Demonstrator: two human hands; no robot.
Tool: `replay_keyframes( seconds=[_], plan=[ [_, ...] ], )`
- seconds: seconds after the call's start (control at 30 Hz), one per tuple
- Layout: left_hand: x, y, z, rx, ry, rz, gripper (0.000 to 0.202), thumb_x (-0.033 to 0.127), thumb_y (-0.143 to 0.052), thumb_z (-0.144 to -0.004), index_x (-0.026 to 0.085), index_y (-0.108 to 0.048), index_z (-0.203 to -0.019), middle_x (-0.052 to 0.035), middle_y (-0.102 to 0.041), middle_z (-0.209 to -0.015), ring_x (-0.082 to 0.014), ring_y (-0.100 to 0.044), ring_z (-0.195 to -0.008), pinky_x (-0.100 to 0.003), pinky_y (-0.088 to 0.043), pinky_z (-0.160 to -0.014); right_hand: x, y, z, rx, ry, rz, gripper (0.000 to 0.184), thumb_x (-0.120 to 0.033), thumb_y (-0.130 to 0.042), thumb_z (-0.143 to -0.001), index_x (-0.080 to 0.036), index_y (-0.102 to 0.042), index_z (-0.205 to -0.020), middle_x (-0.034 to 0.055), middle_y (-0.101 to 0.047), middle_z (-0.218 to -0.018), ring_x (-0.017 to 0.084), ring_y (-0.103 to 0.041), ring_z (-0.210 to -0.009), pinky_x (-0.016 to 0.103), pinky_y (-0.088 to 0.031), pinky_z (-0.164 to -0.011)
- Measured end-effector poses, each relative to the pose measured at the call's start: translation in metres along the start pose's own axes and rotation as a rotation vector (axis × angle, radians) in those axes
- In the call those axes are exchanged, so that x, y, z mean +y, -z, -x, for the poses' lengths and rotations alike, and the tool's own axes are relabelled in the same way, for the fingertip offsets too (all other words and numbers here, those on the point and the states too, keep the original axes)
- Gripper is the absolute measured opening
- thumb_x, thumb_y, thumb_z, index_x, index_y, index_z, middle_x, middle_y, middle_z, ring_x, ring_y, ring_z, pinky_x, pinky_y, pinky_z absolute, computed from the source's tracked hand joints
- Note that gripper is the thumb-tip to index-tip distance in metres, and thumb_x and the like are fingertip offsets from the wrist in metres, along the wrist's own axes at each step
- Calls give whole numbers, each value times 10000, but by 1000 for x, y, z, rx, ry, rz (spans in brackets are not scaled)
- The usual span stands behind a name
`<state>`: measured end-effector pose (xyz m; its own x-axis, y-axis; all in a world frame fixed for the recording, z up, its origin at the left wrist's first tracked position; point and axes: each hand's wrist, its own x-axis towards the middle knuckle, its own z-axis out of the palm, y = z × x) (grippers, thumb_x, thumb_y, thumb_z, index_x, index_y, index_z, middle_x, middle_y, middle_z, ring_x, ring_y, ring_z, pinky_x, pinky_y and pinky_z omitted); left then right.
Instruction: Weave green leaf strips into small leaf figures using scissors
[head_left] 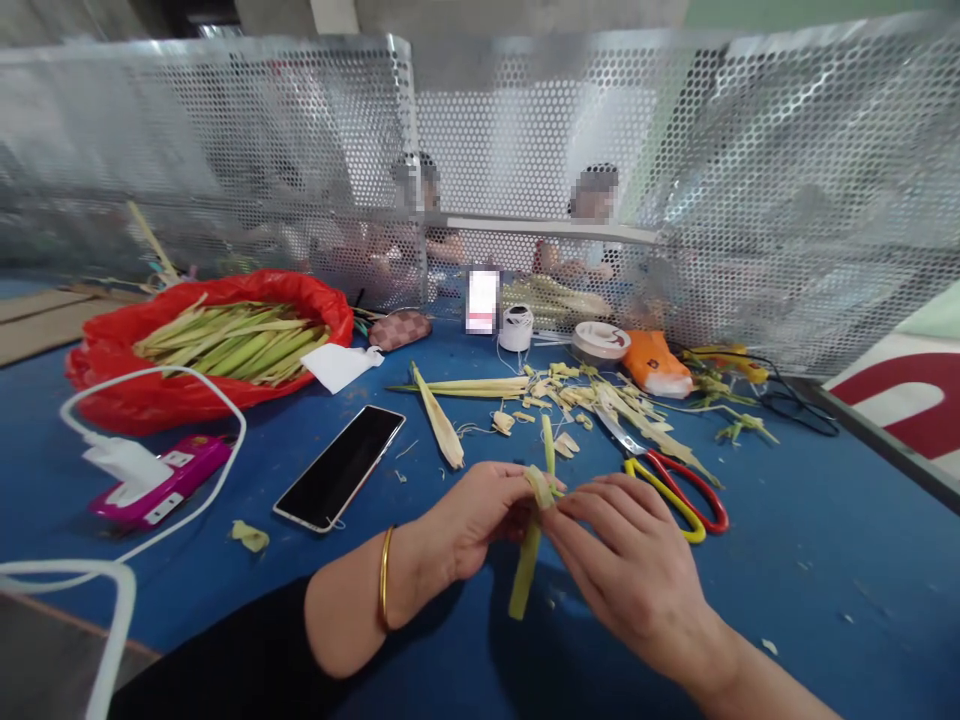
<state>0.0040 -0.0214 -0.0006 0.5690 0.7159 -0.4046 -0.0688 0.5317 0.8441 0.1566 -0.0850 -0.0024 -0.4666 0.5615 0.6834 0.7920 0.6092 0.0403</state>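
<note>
The left hand (480,515) and right hand (630,565) meet in the head view, fingertips pinching a leaf strip (526,575) between them over the blue counter (810,600). The strip is pale yellow-green, looped at the fingertips, its flat, blunt-ended tail pointing toward the person. Scissors (643,459) lie just beyond the right hand.

Legible text: none | orange packet (654,362): dark mark, unreadable | red-and-white board (919,385): cropped shape, unreadable

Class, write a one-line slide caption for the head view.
Left hand and right hand hold a green strip over a blue table, scissors nearby.
</note>
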Motion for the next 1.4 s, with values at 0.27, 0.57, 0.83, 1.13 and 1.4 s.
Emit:
replay_keyframes(
  seconds=[0.27, 0.57, 0.83, 1.13, 1.4],
  plan=[
    [11, 4, 3, -51, 3, 56, 161, 244, -677, -659, 148, -708, -784, -16, -629, -758, -90, -513, -642, -195, -361, -555, 5, 0, -2, -17, -46, -3, 204, -115, -500, -876, -194, -667, -962, 45, -711, -879, 207, -614, -836, 414, -375, -915],
    [-8, 0, -4, 59, -118, 106, 286, 317, -766, -652, 102, -721, -835, -49, -650, -756, -105, -546, -652, -212, -391, -596, -3, -10, 4, -66, 144, 55, 265, -131, -425, -940, -166, -648, -1080, 75, -696, -1015, 219, -576, -1043, 421, -314, -1038],
    [-5, -6, 0, 99, -228, -176, 241, 257, -683, -713, 130, -744, -908, -39, -660, -720, -125, -557, -633, -213, -393, -518, 3, -11, 3, 160, -518, -485, 123, -196, -553, -878, -209, -656, -812, 49, -670, -819, 192, -617, -788, 327, -476, -724],
    [-2, -5, 1, -2, -212, -141, 369, 223, -773, -654, 156, -663, -1000, -26, -684, -816, -130, -599, -721, -213, -461, -595, 11, -22, 0, 40, -1113, -954, 294, -423, -603, -807, -188, -511, -657, -47, -478, -532, 105, -420, -495, 222, -343, -464],
    [-4, -5, -2, 85, -142, 27, 235, 202, -737, -696, 133, -644, -901, -25, -664, -757, -109, -605, -629, -232, -502, -622, 6, -29, 1, 34, -1207, -1045, 272, -443, -627, -777, -183, -549, -762, -20, -571, -586, 135, -518, -520, 242, -414, -495]
  ],
)
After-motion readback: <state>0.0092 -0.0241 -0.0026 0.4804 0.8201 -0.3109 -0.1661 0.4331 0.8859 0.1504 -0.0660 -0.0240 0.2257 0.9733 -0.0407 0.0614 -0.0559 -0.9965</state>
